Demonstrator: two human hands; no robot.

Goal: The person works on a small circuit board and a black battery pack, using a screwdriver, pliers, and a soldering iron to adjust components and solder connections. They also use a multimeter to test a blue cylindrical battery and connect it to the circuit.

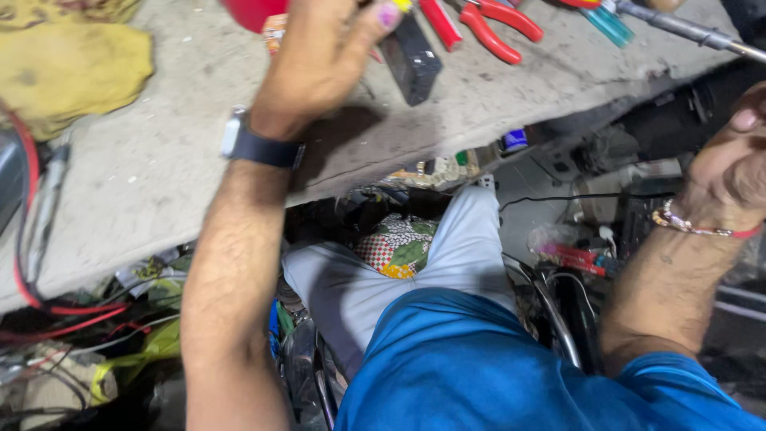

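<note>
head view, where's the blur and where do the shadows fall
Head view: the left hand is smeared by motion blur near the top edge and throws a dark shadow onto the grey workbench beside the watch; the right hand at the frame's edge is slightly soft; the red pliers look fairly sharp; under the bench the clutter is dim and hard to read.

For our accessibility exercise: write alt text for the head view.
The left hand reaches over a grey workbench beside a black block and red pliers. The right hand hangs off the bench edge.
</note>
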